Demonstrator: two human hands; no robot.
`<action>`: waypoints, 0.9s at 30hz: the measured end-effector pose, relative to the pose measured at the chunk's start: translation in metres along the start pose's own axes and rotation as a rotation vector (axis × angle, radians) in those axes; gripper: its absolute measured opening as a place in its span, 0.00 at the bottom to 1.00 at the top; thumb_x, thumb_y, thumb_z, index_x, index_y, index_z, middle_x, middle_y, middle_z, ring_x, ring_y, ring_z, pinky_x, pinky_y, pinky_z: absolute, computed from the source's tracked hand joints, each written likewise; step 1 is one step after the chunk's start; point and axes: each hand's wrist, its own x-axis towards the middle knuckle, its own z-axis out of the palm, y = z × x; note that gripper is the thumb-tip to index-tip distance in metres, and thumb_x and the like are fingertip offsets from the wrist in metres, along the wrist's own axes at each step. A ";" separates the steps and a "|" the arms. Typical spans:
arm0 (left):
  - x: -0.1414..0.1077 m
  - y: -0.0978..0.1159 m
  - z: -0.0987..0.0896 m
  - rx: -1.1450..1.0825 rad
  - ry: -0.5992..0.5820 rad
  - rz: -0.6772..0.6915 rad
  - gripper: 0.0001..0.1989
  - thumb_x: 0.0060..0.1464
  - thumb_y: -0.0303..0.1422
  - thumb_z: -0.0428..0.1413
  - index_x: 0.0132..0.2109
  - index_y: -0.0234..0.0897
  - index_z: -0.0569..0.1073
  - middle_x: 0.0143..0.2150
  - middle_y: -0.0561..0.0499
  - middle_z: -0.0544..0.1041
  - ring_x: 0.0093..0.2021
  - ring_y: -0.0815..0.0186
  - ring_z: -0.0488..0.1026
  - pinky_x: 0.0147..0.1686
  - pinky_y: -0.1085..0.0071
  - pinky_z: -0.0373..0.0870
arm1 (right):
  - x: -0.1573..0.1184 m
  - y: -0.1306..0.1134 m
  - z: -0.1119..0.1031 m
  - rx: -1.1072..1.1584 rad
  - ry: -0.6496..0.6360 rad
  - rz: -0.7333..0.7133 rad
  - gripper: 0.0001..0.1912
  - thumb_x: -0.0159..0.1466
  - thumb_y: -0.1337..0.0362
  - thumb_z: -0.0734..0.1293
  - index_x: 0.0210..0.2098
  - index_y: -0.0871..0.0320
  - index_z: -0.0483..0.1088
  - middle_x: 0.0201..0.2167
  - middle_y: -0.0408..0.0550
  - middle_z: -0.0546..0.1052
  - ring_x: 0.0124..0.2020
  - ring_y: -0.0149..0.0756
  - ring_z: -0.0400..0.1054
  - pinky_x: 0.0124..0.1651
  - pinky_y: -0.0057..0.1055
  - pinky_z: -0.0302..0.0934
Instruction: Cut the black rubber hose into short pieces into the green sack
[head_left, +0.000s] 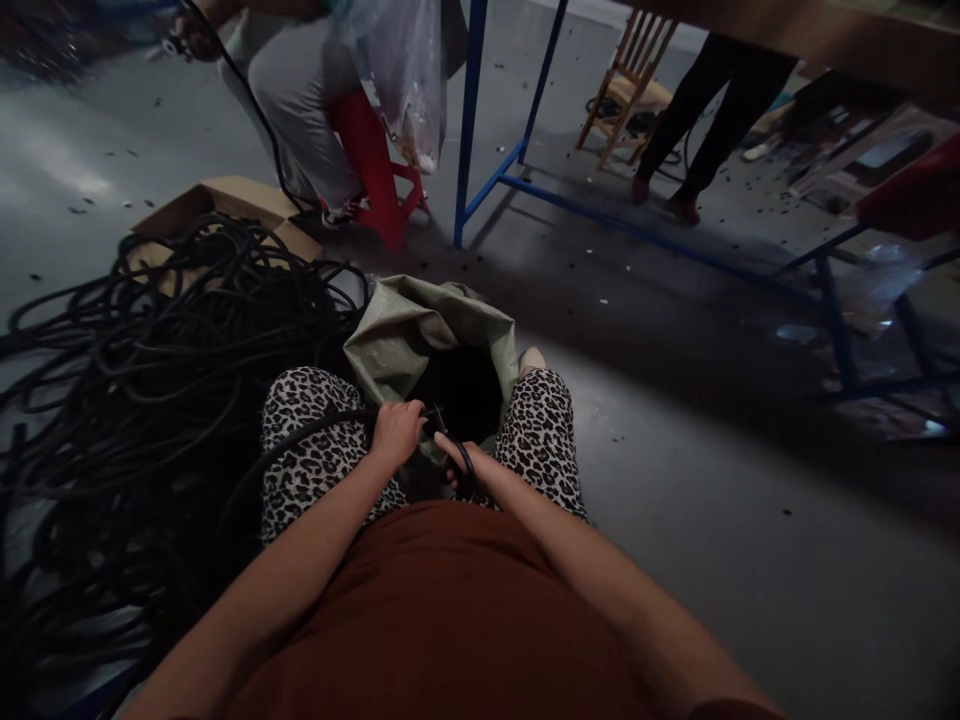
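Note:
My left hand (pixel 397 432) is closed around a black rubber hose or cord (pixel 330 420), whose length runs left over my knee toward the pile. Dark-handled scissors (pixel 466 470) are in my right hand (pixel 456 460), with the fingers wrapped in the handles. Their blades point up beside the cord's end, close to my left fingertips; whether they touch the cord I cannot tell. Both hands are over the near rim of an open greenish woven sack (pixel 390 340) standing between my knees. The inside of the sack is dark, and its contents are hard to make out.
A large tangled heap of black cord (pixel 172 340) lies at my left, partly over a cardboard box (pixel 247 195). Ahead, a person sits on a red stool (pixel 367 160), holding a cord. A blue-framed table (pixel 495 185) and a wooden chair (pixel 626 90) stand farther off.

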 end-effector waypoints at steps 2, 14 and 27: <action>0.000 0.000 0.000 0.004 0.002 0.008 0.11 0.56 0.34 0.50 0.45 0.35 0.70 0.36 0.44 0.76 0.41 0.57 0.71 0.44 0.62 0.58 | 0.002 0.001 -0.001 -0.005 -0.044 -0.006 0.29 0.60 0.40 0.59 0.26 0.63 0.65 0.14 0.45 0.65 0.12 0.29 0.60 0.14 0.24 0.57; 0.001 0.003 -0.002 -0.033 -0.046 0.089 0.10 0.56 0.31 0.48 0.43 0.37 0.71 0.36 0.44 0.76 0.41 0.58 0.71 0.45 0.60 0.58 | 0.019 0.015 -0.003 0.096 -0.096 -0.104 0.26 0.61 0.42 0.60 0.30 0.62 0.66 0.17 0.43 0.65 0.13 0.28 0.60 0.14 0.23 0.57; -0.006 -0.008 -0.015 0.084 -0.004 0.032 0.16 0.58 0.29 0.44 0.48 0.37 0.73 0.40 0.40 0.75 0.43 0.54 0.69 0.44 0.57 0.56 | 0.014 0.004 -0.005 0.093 0.020 -0.003 0.28 0.62 0.41 0.58 0.31 0.63 0.65 0.15 0.41 0.65 0.10 0.27 0.60 0.08 0.19 0.47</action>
